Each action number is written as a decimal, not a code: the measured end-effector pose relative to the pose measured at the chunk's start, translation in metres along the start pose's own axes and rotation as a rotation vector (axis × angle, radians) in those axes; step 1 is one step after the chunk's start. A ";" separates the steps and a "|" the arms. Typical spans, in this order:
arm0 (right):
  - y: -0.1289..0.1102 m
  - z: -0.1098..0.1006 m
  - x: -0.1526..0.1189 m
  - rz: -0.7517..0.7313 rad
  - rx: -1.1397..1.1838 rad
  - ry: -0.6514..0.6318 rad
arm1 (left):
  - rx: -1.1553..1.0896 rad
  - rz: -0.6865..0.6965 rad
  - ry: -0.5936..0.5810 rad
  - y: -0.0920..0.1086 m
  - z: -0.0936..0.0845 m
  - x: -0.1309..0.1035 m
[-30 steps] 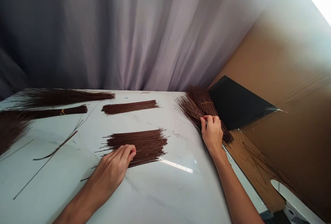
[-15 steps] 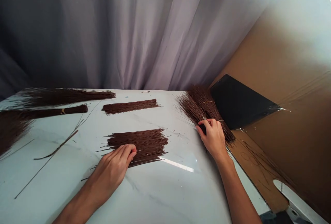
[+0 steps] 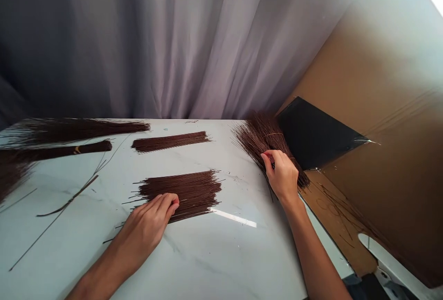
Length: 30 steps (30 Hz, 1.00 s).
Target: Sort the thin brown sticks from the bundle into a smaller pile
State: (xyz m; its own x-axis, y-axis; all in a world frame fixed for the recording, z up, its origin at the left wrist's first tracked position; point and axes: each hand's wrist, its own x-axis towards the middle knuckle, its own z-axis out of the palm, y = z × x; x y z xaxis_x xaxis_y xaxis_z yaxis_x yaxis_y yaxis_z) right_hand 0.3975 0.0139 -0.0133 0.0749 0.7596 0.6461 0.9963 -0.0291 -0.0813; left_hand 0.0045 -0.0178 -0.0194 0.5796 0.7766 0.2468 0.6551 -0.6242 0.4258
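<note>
Thin dark brown sticks lie side by side in a flat layer (image 3: 197, 191) at the middle of the white table. My left hand (image 3: 155, 212) rests over the layer's left part, its fingers closed; what they hold, if anything, is hidden. At the right, my right hand (image 3: 282, 173) is at the near side of a thick pile of sticks (image 3: 273, 136), thumb and forefinger pinched. A few sticks hang below that pinch, but I cannot make out what it grips. Behind the layer lies a smaller row of sticks (image 3: 169, 142).
Long bundles (image 3: 86, 129) lie at the back left of the marbled table (image 3: 194, 263), one tied with a band (image 3: 76, 149). Loose sticks (image 3: 74, 196) cross nearer. A black panel (image 3: 318, 134) and cardboard (image 3: 391, 152) stand at the right; a grey curtain (image 3: 166, 46) hangs behind.
My right hand has shifted slightly up at the pile, and its thumb and forefinger have drawn together. My left hand stays over the layer. The whole view has moved slightly.
</note>
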 end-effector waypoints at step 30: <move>0.009 0.009 0.025 0.356 -0.033 -0.071 | 0.010 0.024 0.064 -0.002 -0.002 -0.001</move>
State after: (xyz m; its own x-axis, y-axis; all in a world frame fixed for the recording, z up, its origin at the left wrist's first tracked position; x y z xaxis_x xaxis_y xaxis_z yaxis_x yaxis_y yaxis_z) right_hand 0.4079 0.0382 -0.0051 0.4158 0.7414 0.5268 0.9090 -0.3206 -0.2662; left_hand 0.0016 -0.0171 -0.0187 0.5637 0.7648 0.3120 0.6463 -0.6436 0.4099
